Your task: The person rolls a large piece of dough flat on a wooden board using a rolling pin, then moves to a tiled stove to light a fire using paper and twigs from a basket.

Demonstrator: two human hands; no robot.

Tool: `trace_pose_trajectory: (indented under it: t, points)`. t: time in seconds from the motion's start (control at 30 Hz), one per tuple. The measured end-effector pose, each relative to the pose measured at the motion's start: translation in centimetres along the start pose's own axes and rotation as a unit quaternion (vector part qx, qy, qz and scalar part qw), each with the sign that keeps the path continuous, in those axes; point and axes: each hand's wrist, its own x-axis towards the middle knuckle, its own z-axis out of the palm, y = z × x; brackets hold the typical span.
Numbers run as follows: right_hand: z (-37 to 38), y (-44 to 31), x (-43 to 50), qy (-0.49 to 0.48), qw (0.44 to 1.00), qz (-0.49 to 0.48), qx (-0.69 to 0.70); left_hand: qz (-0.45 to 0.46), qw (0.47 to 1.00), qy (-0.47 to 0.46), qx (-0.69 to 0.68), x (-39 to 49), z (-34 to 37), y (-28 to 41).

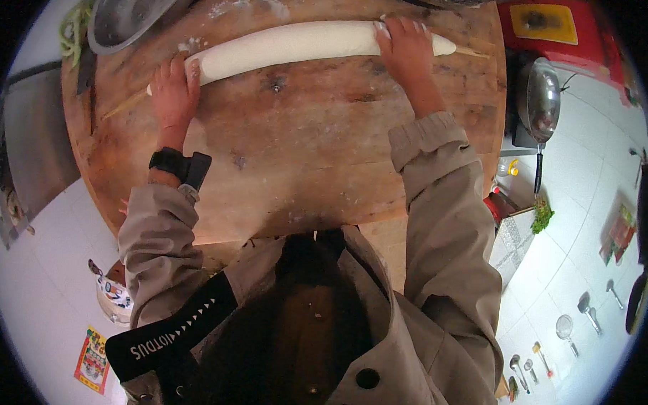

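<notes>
A long pale roll of dough (286, 46) lies across the far part of a round wooden board (304, 148). Out of its two ends stick the thin tips of a wooden rolling pin (471, 51), so the dough appears wrapped around it. My left hand (175, 90) grips the roll near its left end, with the thumb along the dough. Over the right end curls my right hand (409, 47), fingers on the far side and dough showing past it. The pin inside the dough is hidden.
Flour dusts the board's far side. A metal bowl (132, 13) stands at the far left beside a knife (86, 79) and green vegetable strips (76, 30). To the right are a red surface (565, 42), a long-handled pan (541, 100) and a bottle (508, 167). Utensils (566, 329) hang on the tiled wall.
</notes>
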Motion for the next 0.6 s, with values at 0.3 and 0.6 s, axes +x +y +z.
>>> trace_pose_trajectory:
  t: [0.3, 0.6]
  points:
    - [-3.5, -5.4, -9.7, 0.068, 0.988, 0.021, 0.135, -0.011, 0.994, 0.003, -0.111, -6.3, -3.0, 7.0]
    - [-4.4, -3.2, -20.6, -0.142, 0.989, -0.035, 0.030, -0.130, 0.986, 0.029, -0.105, -23.0, -5.3, 15.6]
